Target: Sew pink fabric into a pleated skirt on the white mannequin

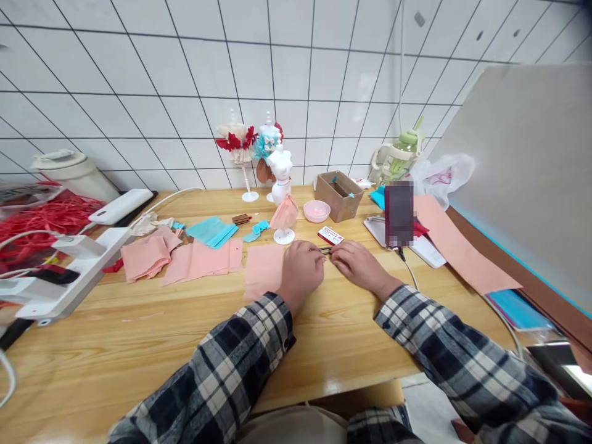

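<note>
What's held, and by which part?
Apparently a thin dark item, one end in the left hand, the other in the right hand; fingers hide the grip.

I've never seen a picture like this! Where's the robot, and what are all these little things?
There's no robot here, just a person's left hand and right hand. This one picture comes from a camera on their head, looking down. Between the hands is a thin dark thing, too small to name. On the wooden table lie pink pieces and blue pieces. Behind are a pink bowl, a brown box and a little white dress form with a pink skirt.
</note>
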### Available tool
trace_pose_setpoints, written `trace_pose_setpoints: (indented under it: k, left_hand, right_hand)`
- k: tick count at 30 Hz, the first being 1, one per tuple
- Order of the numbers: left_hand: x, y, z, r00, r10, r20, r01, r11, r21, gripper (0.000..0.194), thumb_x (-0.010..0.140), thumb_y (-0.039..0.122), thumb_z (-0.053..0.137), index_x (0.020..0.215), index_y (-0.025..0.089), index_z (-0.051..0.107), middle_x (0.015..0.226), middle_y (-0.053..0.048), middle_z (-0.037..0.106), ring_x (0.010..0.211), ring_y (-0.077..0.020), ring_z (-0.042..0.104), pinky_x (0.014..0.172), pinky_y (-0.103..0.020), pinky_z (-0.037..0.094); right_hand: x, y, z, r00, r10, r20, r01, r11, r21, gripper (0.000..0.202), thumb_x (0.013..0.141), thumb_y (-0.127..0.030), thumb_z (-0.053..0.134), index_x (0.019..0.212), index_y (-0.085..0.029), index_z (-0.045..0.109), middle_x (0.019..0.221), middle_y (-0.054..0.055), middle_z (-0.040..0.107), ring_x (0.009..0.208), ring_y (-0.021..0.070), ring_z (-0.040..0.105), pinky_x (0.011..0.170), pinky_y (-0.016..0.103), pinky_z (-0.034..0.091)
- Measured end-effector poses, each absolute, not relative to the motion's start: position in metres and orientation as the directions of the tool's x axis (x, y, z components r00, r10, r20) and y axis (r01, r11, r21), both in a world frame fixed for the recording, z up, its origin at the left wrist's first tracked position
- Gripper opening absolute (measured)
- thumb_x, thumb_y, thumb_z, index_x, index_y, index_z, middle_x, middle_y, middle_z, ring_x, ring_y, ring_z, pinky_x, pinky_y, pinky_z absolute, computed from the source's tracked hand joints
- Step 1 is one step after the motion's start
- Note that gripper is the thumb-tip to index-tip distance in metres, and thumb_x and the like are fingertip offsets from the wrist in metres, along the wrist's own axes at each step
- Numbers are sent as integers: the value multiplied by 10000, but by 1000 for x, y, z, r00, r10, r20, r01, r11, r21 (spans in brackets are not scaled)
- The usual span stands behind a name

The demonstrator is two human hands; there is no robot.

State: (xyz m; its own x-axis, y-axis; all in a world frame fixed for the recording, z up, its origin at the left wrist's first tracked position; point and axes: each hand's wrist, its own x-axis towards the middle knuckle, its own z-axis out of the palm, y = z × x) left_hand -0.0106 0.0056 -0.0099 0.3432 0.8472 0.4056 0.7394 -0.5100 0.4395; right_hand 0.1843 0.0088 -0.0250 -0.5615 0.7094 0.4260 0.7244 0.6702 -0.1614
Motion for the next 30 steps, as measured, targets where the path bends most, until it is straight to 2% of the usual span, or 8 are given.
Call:
trace_pose_setpoints:
  k: [5, 10, 13, 16, 18, 23, 27, 30]
  left_hand:
    - [-10, -34, 4, 603, 545, 582, 513, -824, 240, 218, 921, 227, 526, 927, 247, 743, 941, -37, 711, 937, -216, 542, 864, -405, 416]
    - [-46, -53, 19, 529, 592, 608, 417, -805, 421, 252, 885, 255, 611, 1119, 207, 691, 985, -61, 722, 974, -211, 575, 908, -383, 443]
    - [-93, -46, 23, 384, 741, 551, 381, -671, 636, 269, 855, 271, 646, 1112, 215, 697, 993, -75, 714, 976, -220, 600, 913, -380, 445]
    - [-145, -32, 15, 215, 926, 311, 248, -359, 900, 332, 822, 332, 686, 1138, 231, 696, 1007, -77, 714, 982, -234, 624, 903, -369, 450]
    - [-172, -23, 6, 116, 984, 137, 42, -143, 989, 442, 787, 381, 719, 1200, 232, 668, 1002, -81, 720, 982, -242, 626, 875, -355, 460]
    - [-193, -13, -3, 62, 998, -23, -348, 43, 937, 456, 757, 342, 750, 1185, 202, 677, 954, -58, 724, 917, -176, 611, 875, -278, 440]
    - [-181, -20, 4, 106, 992, -61, -457, 104, 883, 417, 732, 293, 771, 1130, 185, 710, 933, -54, 725, 881, -161, 613, 846, -257, 449]
    - [-174, -26, 8, 158, 981, -112, -483, 176, 858, 396, 683, 270, 803, 1063, 176, 744, 884, -61, 733, 843, -161, 622, 821, -261, 460]
  right_hand:
    - [190, 9, -24, -424, 802, 421, 815, 541, -209, 423, 885, -200, 550, 1307, -197, 523, 1129, 95, 663, 1046, 255, 573, 915, 408, 430]
    - [202, 11, -25, -263, 775, 575, 857, 461, -230, 533, 863, -223, 543, 1380, -187, 420, 1242, 104, 623, 1104, 268, 561, 952, 419, 423]
    - [210, 13, -26, -137, 769, 625, 879, 386, -282, 481, 861, -238, 534, 1331, -191, 442, 1188, 99, 645, 987, 249, 612, 898, 412, 447]
    - [211, 16, -28, -78, 816, 573, 889, 317, -331, 573, 834, -281, 569, 1371, -187, 391, 1152, 98, 662, 976, 259, 623, 888, 419, 456]
    - [209, 18, -30, -62, 855, 515, 902, 269, -338, 657, 810, -314, 597, 1406, -184, 353, 1159, 101, 662, 1043, 283, 608, 908, 432, 453]
    - [204, 20, -30, -7, 819, 574, 966, 155, -209, 513, 838, -379, 573, 1294, -155, 501, 1202, 144, 627, 1093, 309, 578, 932, 431, 438]
    - [207, 10, -25, -48, 814, 578, 996, 83, -34, 298, 936, -360, 479, 1111, -182, 642, 1081, 102, 681, 941, 252, 628, 797, 344, 440]
    - [208, 2, -20, -65, 797, 600, 998, 41, 54, 301, 961, -359, 451, 1095, -197, 666, 1059, 78, 699, 880, 227, 639, 709, 318, 410]
